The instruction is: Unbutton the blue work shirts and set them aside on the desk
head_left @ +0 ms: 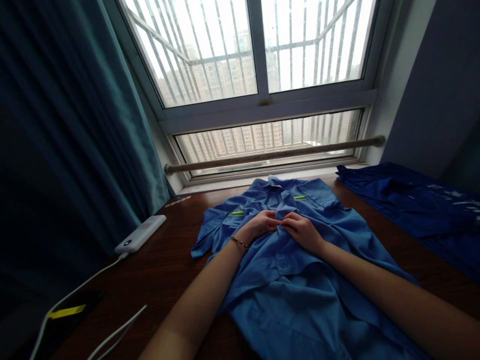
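Observation:
A blue short-sleeved work shirt point(300, 280) lies front up on a dark wooden table point(165, 265), collar toward the window, with small yellow-green strips on its chest pockets. My left hand point(261, 223), a thin bracelet on its wrist, pinches the shirt's front placket just below the collar. My right hand point(302, 231) meets it from the right, fingers curled on the same strip of fabric. Both forearms rest across the shirt's body.
A white power bank point(140, 233) with a white cable lies at the table's left, near a dark phone point(71, 310) with a yellow label. A pile of darker blue garments point(416, 205) sits at the right. Teal curtain hangs left; a barred window is ahead.

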`<state>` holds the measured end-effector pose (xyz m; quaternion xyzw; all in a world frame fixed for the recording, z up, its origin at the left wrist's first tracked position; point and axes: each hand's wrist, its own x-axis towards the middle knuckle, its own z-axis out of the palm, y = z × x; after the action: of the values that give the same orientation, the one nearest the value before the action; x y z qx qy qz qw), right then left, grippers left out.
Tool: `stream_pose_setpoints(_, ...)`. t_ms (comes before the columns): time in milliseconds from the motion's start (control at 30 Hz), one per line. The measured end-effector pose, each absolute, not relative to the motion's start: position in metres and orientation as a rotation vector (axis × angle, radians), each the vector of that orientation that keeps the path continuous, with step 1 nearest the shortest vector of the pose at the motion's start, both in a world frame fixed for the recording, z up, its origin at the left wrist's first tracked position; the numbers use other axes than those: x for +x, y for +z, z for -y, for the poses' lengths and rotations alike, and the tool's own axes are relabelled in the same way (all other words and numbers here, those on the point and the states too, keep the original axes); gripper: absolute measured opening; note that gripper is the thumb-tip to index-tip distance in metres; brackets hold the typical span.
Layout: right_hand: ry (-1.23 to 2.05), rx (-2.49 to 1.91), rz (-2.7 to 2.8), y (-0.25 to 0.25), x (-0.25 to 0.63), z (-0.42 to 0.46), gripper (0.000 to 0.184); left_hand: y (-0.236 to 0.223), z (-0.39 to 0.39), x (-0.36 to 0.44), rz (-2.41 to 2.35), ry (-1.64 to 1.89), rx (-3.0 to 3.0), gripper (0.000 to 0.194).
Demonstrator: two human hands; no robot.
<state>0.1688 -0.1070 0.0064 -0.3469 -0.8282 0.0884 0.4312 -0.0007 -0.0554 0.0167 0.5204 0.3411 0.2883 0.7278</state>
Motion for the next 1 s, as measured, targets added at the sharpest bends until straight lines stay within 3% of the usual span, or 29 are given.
stream_pose_setpoints(367,0.143,-1.039,2.045,0.008,0.165,0.105,0.012,0.014,0.059,0.010,-0.820,0.784,1.291,0.034)
stream_pose_setpoints(533,0.389,-1.135,1.962,0.006,0.166,0.099,0.010,0.020,0.056,0.005,-0.894,0.809,1.216,0.045)
stream_pose_setpoints(733,0.647,-1.118,1.746,0.003,0.165,0.104,0.012,0.035,0.054,-0.020,-0.770,0.525,1.160,0.044)
stream_pose_setpoints(867,0.832,-1.085,1.614,0.002,0.166,0.104,0.017,0.040,0.058,-0.017,-0.887,0.493,1.399,0.025)
stream_pose_setpoints(1000,1.033,-1.108,1.455,0.004,0.165,0.104,0.020,0.050,0.065,-0.003,-1.045,0.507,1.770,0.021)
